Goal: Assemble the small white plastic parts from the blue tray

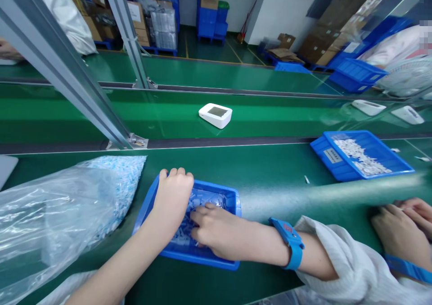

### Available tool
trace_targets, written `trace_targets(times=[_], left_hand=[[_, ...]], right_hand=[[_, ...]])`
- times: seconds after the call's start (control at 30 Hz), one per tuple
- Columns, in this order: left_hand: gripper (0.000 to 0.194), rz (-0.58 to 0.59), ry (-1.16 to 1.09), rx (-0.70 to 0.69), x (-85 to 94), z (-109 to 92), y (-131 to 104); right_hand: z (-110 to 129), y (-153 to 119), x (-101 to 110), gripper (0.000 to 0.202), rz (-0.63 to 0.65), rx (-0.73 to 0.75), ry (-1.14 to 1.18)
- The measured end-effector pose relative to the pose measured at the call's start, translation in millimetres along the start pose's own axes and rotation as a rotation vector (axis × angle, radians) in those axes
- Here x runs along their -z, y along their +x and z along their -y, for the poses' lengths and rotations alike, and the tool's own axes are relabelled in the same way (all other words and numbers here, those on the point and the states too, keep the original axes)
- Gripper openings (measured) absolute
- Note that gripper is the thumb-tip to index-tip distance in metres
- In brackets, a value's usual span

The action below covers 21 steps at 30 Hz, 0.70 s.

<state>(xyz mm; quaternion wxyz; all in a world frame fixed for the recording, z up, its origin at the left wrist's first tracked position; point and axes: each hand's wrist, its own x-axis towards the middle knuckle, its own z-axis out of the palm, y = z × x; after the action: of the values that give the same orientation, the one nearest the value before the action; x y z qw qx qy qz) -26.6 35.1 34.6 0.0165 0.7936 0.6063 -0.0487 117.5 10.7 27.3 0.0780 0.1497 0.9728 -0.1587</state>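
A blue bin (pixel 236 201) with small translucent pieces (pixel 182 233) inside stands on the green bench. My left hand (pixel 175 188) is closed over the bin's far rim, fingers curled over the edge. Inside the bin, my right hand (pixel 212 226) reaches down among the pieces, its fingers bent; whether they hold any piece is hidden. A blue band (pixel 290 244) circles my right wrist. To the left of the bin lies a clear plastic bag (pixel 67 206) filled partly with small light-blue and white pieces.
Beyond a metal post (pixel 77 79), a white device (pixel 216 115) sits on the green conveyor (pixel 168 116). A second blue bin (pixel 364 154) with white pieces stands at the right. Another person's hands (pixel 405 228) are at the right edge.
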Motion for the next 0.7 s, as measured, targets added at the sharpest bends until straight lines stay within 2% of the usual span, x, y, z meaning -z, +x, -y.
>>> trace_targets(times=[0.1,0.23,0.3,0.33,0.37,0.43,0.5,0.6,0.7], left_hand=[[0.032,-0.057,0.008,-0.042,-1.4,3.6,-5.4],[0.045,-0.404,0.043,-0.224,-6.4,10.3,-20.6],[0.044,-0.485,0.017,-0.341,-9.2,13.4,-29.2],[0.042,-0.445,-0.01,-0.395,-10.5,14.6,-33.0],[0.039,-0.355,-0.043,-0.438,-11.7,15.4,-36.3],[0.033,-0.095,-0.116,-0.473,-14.2,16.0,-40.7],[0.031,0.128,-0.176,-0.444,-16.7,15.0,-42.3],[0.032,0.262,-0.213,-0.383,-19.3,11.5,-40.6],[0.029,0.292,-0.228,-0.36,-20.0,8.1,-37.6]], right_hand=[[-2.7,-3.0,-0.8,0.015,0.017,0.004,0.038],[-7.0,-11.6,0.6,0.019,-0.017,-0.064,0.097],[-7.7,-15.6,0.9,0.022,-0.02,-0.094,0.112],[-7.6,-17.1,1.0,0.025,-0.021,-0.107,0.112],[-7.3,-18.2,1.1,0.027,-0.026,-0.12,0.11],[-7.0,-19.1,1.4,0.03,-0.043,-0.151,0.104],[-7.7,-19.2,2.0,0.032,-0.069,-0.19,0.097],[-11.0,-20.7,1.5,0.032,-0.134,-0.259,0.092],[-14.8,-25.6,-1.6,0.023,-0.227,-0.317,0.162]])
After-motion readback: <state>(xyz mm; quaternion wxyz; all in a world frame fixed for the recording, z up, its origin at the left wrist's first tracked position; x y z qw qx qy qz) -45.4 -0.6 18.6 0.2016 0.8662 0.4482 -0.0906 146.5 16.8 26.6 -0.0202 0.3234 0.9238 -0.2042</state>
